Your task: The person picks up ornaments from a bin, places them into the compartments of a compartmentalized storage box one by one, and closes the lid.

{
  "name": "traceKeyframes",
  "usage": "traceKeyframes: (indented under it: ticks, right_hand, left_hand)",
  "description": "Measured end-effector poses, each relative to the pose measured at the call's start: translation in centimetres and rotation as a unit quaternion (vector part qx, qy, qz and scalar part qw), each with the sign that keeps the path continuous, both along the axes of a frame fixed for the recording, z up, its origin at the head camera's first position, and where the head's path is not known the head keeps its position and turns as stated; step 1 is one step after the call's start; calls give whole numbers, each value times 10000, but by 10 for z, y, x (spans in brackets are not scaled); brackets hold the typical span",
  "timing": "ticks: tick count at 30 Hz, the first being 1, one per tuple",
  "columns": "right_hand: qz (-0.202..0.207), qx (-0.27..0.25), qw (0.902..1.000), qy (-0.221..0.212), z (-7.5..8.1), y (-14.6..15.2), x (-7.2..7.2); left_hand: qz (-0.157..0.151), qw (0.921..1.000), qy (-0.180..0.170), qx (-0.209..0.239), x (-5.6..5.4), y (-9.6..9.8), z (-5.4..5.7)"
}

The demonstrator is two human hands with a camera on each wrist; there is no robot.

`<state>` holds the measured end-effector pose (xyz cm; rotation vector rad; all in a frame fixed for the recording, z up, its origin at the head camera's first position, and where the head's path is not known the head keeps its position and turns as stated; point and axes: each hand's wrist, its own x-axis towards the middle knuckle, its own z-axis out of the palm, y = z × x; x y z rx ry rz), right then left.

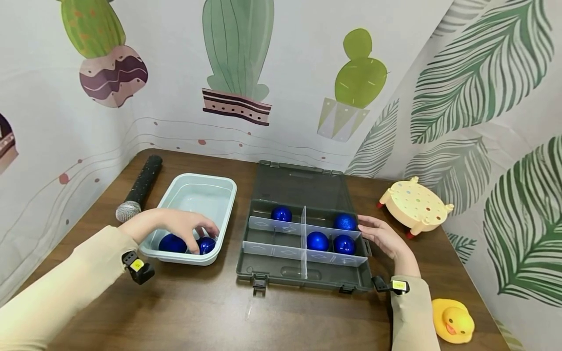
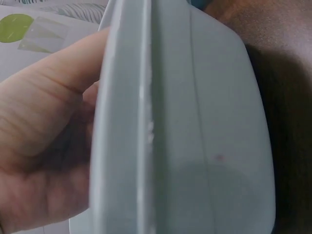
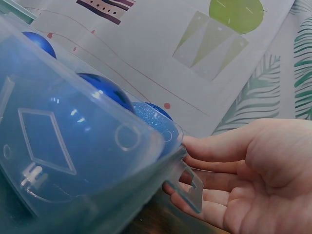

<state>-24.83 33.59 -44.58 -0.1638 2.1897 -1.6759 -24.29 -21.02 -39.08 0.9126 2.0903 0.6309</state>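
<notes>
In the head view my left hand (image 1: pixel 186 229) reaches into a pale blue plastic bin (image 1: pixel 230 195), its thumb and fingers curled round a shiny blue ball (image 1: pixel 205 245). Another blue ball (image 1: pixel 172 243) lies beside it, under the wrist. The bin's wall (image 2: pixel 209 107) hides that hand's fingertips in the left wrist view. My right hand (image 1: pixel 388 237) touches the right side of a grey divided box (image 1: pixel 272 267), fingers fairly straight, close to a side latch (image 3: pixel 192 187). Inside the box sit several blue balls: one (image 1: pixel 281 213) back left, a glittery one (image 1: pixel 345 222) back right, and two (image 1: pixel 317 241) in the middle right row.
The box's see-through lid (image 1: pixel 300 187) lies open toward the wall. A black microphone (image 1: pixel 142 185) lies left of the bin. At the right are a small cream stool (image 1: pixel 414 205) with red-tipped feet and a yellow rubber duck (image 1: pixel 453 321). A patterned cloth (image 1: pixel 303 63) hangs behind.
</notes>
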Motion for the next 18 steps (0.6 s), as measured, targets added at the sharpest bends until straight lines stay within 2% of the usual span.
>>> traceKeyframes:
  ticks: [4, 11, 18]
  right_hand:
    - [11, 13, 10000, -14, 0, -1, 0]
    - [-8, 21, 10000, -4, 1, -1, 1]
    - [-38, -8, 10000, 2, -1, 0, 0]
  left_hand:
    - [-128, 9998, 44, -176, 2, 3, 1]
    - [-106, 9991, 94, -389, 4, 7, 4]
    - [-104, 9993, 56, -360, 3, 9, 3]
